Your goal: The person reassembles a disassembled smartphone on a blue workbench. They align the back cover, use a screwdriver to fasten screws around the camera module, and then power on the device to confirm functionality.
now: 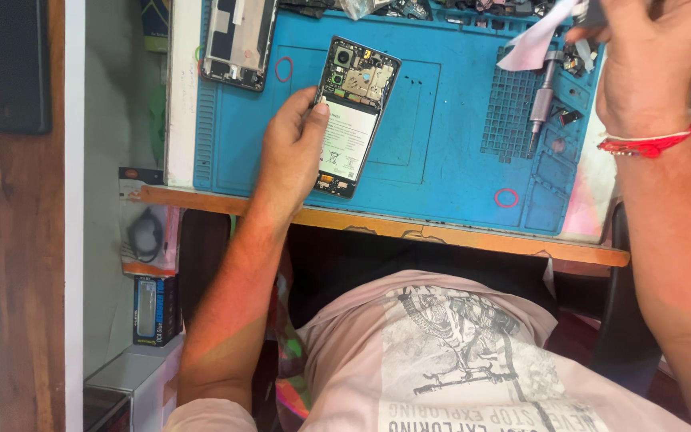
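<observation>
Head view: your left hand [293, 152] clasps the opened phone [353, 112] by its left edge, innards up, above the blue mat [441, 160] near the desk's front edge. Your right hand [649, 64] is raised over the mat's far right corner, pinching a white slip [533, 44] beside the screwdriver [542, 96].

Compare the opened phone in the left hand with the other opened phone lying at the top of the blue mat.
The held phone is gripped along its edge by the left hand; the second phone lies untouched on the blue mat. The held phone shows fully, with a white battery and camera modules; the second phone is cut off by the frame's top edge. Both have their backs removed.
</observation>
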